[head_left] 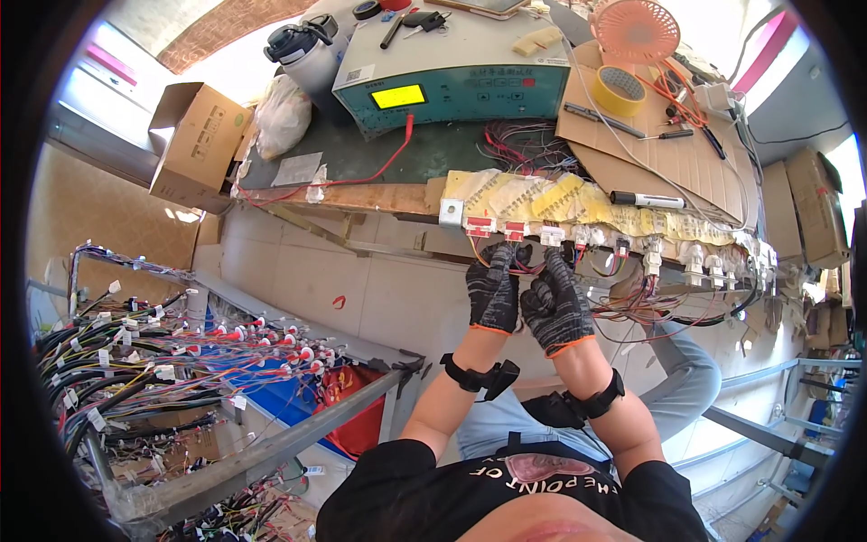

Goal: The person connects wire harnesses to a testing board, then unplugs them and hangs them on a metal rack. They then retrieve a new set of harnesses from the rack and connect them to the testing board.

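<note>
Both hands wear dark grey knit gloves and work side by side just below the bench's front edge. My left hand [494,294] is closed on a bundle of thin coloured wires, a wire harness [521,267], under two red-and-white connectors [514,230]. My right hand [555,309] is also closed, its fingertips at the same wires below a white connector [552,236]; the fingers hide exactly what they pinch. More white connectors [694,260] line the edge to the right, and loose wires [637,305] hang beneath them.
A teal tester [452,90] with a lit yellow screen stands on the bench, a red lead [388,167] running from it. Behind the hands lie a black marker [647,200] and yellow tape [619,91]. At left, a metal-framed rack [262,459] holds many labelled cables [117,361].
</note>
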The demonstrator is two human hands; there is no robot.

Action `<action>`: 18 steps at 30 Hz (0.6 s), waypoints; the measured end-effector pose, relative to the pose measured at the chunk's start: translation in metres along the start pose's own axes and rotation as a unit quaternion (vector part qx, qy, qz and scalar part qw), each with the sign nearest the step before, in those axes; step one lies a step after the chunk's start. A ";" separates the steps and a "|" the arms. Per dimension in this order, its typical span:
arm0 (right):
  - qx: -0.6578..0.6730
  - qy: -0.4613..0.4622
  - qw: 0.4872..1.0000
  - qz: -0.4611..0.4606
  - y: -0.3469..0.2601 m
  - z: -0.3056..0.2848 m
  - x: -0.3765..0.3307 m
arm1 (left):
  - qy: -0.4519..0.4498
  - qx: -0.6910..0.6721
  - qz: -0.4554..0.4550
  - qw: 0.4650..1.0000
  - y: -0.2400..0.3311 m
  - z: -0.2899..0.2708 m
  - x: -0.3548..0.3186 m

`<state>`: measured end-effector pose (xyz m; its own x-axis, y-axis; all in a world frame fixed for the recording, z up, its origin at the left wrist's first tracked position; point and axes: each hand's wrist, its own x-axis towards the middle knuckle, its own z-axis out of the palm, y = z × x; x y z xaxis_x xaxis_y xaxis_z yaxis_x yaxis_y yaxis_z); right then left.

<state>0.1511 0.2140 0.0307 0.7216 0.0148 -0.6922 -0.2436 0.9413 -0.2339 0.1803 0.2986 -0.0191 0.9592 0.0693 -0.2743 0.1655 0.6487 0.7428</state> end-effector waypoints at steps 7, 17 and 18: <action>0.002 0.001 1.000 -0.011 -0.003 0.002 0.001 | 0.014 -0.038 -0.048 0.998 0.001 0.003 -0.002; -0.017 -0.029 0.999 -0.026 -0.005 -0.006 0.004 | -0.029 -0.092 -0.075 0.993 0.006 0.002 -0.003; -0.022 -0.027 0.999 -0.025 -0.005 -0.003 0.003 | -0.035 -0.086 -0.086 0.992 0.007 0.001 -0.003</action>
<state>0.1521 0.2084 0.0279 0.7672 -0.0136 -0.6412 -0.2325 0.9259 -0.2979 0.1791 0.3020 -0.0127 0.9349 -0.1017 -0.3400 0.2914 0.7665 0.5723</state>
